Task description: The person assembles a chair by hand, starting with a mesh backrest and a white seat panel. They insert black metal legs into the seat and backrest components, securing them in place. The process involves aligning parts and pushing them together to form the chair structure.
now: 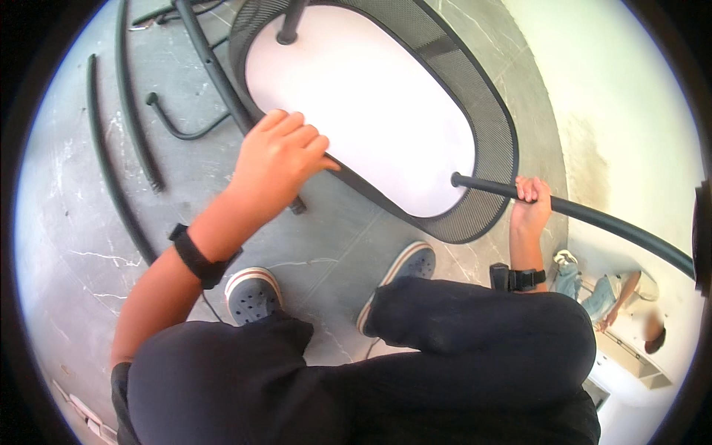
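A large oval basket with a black mesh side wall [491, 137] and a white base panel [356, 89] lies before me on the floor. My left hand [278, 157] is closed over its near left edge, the thumb stretched along the rim. My right hand [531, 202] wraps round a black pole [623, 228], whose inner end meets the white panel at its right end. From the panel's far left part rises another black post [291, 24]. A straight dark tube [211, 70] passes behind my left hand, which hides part of it.
Several loose parts lie on the grey floor at the left: a long curved tube [111, 163], a second one [127, 96] and a bent hook-shaped tube [182, 135]. A pale wall [619, 81] stands at the right. A person [615, 293] sits farther off at right.
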Available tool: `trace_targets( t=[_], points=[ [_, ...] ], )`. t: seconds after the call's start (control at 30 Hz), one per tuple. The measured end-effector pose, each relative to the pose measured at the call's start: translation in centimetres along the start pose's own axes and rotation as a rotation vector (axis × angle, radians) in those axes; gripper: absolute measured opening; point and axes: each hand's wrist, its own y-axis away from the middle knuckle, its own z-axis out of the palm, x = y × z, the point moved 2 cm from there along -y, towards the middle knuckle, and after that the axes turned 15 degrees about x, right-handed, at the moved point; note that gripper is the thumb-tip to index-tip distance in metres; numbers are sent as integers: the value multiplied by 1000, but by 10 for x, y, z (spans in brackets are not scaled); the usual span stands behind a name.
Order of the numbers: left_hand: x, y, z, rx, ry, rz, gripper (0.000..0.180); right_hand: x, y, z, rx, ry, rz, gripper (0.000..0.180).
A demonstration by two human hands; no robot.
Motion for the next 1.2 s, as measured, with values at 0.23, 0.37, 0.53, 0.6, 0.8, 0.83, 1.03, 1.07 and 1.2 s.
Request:
trace_targets(
  t=[0.23, 0.37, 0.53, 0.6, 0.8, 0.83, 1.03, 1.07, 1.2],
  points=[
    [11, 5, 19, 59, 38, -19, 28, 13, -59, -48, 15, -61, 44, 34],
    [31, 25, 30, 18, 23, 56, 27, 19, -73, -49, -72, -101, 67, 34],
    [59, 42, 58, -72, 47, 209, 22, 15, -80, -55, -39, -72, -38, 31],
    [59, 40, 58, -72, 86, 260, 20, 25, -104, -71, 48, 64, -107, 28],
    [42, 41, -21, 289, 238, 246, 15, 4, -101, -74, 380, 625, -280, 24],
    [24, 49, -31, 373, 242, 137, 20, 1, -92, -62, 472, 691, -315, 32],
    [-107, 106, -35, 501, -234, -696, 36, 60, -61, -54, 149, 1007, -97, 40],
    [-113, 109, -27, 418, -282, -678, 35, 81, -62, -68, 23, 1052, -147, 38],
    [-122, 153, -16, 200, -284, -702, 31, 67, 122, 72, -542, 940, -545, 25]
  ],
)
